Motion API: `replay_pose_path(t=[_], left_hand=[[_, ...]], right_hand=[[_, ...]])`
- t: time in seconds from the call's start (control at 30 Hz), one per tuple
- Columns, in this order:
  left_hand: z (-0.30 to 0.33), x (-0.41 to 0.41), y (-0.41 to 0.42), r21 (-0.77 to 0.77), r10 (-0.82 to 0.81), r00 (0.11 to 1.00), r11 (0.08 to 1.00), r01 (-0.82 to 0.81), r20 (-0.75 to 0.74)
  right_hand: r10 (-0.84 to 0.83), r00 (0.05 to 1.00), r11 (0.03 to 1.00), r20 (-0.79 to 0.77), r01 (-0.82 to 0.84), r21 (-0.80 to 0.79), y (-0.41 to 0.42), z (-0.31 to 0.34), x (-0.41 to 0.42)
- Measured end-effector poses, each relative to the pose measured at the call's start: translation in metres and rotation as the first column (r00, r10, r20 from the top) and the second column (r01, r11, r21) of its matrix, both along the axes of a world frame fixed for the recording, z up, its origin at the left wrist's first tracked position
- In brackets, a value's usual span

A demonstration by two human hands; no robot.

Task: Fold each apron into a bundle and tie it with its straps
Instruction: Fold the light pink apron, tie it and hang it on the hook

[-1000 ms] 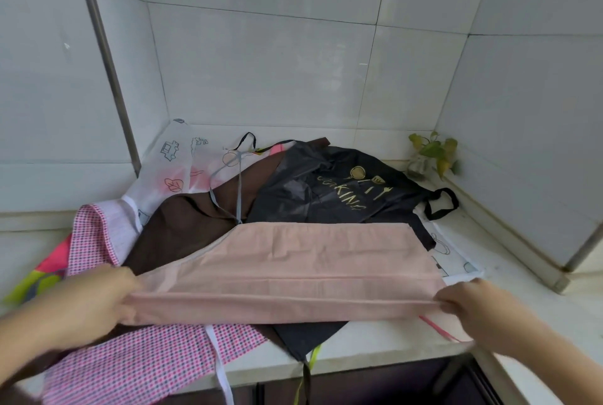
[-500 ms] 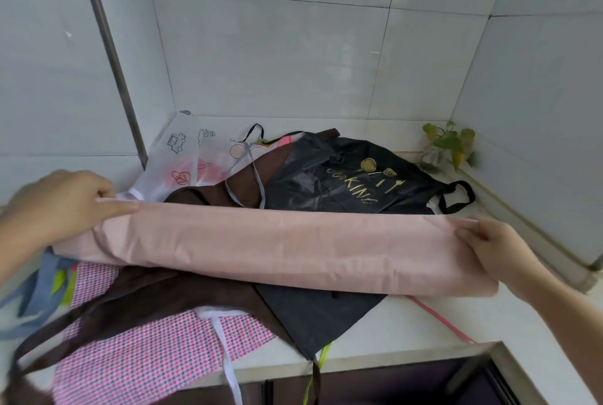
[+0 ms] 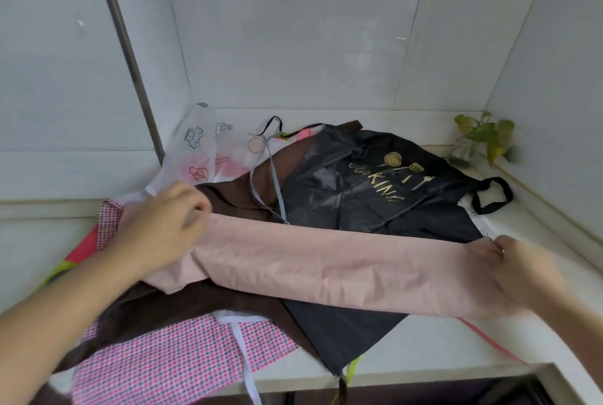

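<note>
Pink apron (image 3: pixel 326 261): folded lengthwise into a long narrow band of matte, faintly creased cloth, lying across the heap of other aprons on the desk (image 3: pixel 424 346). Half a second ago the band was held raised and level between both hands; it now sits lower on the pile, slanting down from left to right, with its left end bunched and slack.

Left hand (image 3: pixel 163 228): has moved inward from the far left edge of view and now rests on the band's left end, fingers curled onto the cloth; whether it pinches the fabric cannot be told.

Right hand (image 3: pixel 518 270): blurred, at the band's right end as before, fingers wrapped round the fabric.

Black apron (image 3: pixel 375 199): glossy, smooth, gold utensil print and "COOKING" lettering, black loop strap (image 3: pixel 492 199) at the right; partly under the pink band.

Brown apron (image 3: pixel 182 303): dark, matte, under the band's left half.

Pink checked apron (image 3: pixel 176 362): small-check weave, white tape strap (image 3: pixel 244 359), hanging over the desk's front edge.

White printed apron (image 3: pixel 202 150): thin, translucent, line drawings, against the tiled wall (image 3: pixel 293 45).

Grey strap (image 3: pixel 270 182): narrow, looped over the brown cloth.

Potted plant (image 3: pixel 479 140): green-yellow leaves, in the right rear corner.
</note>
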State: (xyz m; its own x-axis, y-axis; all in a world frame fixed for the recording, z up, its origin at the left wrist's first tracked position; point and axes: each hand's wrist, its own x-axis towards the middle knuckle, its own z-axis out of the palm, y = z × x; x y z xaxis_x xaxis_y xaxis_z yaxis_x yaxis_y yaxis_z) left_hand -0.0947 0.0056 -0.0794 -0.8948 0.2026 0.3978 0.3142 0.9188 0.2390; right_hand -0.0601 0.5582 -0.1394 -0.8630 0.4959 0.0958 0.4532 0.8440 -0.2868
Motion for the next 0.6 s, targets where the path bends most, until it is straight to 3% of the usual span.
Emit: replay_pose_path(t=[0.1, 0.17, 0.23, 0.3, 0.33, 0.4, 0.6], left_hand=[[-0.034, 0.015, 0.045, 0.011, -0.133, 0.965, 0.991, 0.134, 0.228], [-0.06, 0.022, 0.066, -0.015, -0.125, 0.939, 0.99, 0.138, 0.32], [-0.077, 0.028, 0.08, -0.044, -0.083, 0.944, 0.994, 0.102, 0.32], [-0.083, 0.033, 0.082, 0.024, -0.1, 0.952, 0.995, 0.098, 0.288], [-0.082, 0.036, 0.078, 0.073, -0.127, 0.953, 0.991, 0.111, 0.274], [-0.079, 0.042, 0.059, 0.119, -0.176, 0.953, 0.981, 0.151, 0.245], [-0.078, 0.063, -0.025, -0.013, -0.152, 0.968, 0.987, 0.158, 0.2]], right_hand=[[-0.038, 0.999, 0.953, 0.002, 0.036, 0.301, -0.031, 0.006, 0.006], [0.112, 0.986, 0.911, -0.126, -0.052, 0.41, -0.064, 0.001, 0.006], [0.403, 0.894, 0.881, -0.199, -0.319, 0.351, -0.11, -0.011, 0.011], [0.651, 0.745, 0.756, -0.149, -0.616, 0.221, -0.15, -0.029, 0.022], [0.697, 0.711, 0.714, -0.094, -0.673, 0.194, -0.162, -0.041, 0.026], [0.691, 0.723, 0.71, -0.024, -0.671, 0.217, -0.17, -0.065, 0.028], [0.638, 0.77, 0.749, 0.027, -0.628, 0.213, -0.17, -0.068, 0.024]])
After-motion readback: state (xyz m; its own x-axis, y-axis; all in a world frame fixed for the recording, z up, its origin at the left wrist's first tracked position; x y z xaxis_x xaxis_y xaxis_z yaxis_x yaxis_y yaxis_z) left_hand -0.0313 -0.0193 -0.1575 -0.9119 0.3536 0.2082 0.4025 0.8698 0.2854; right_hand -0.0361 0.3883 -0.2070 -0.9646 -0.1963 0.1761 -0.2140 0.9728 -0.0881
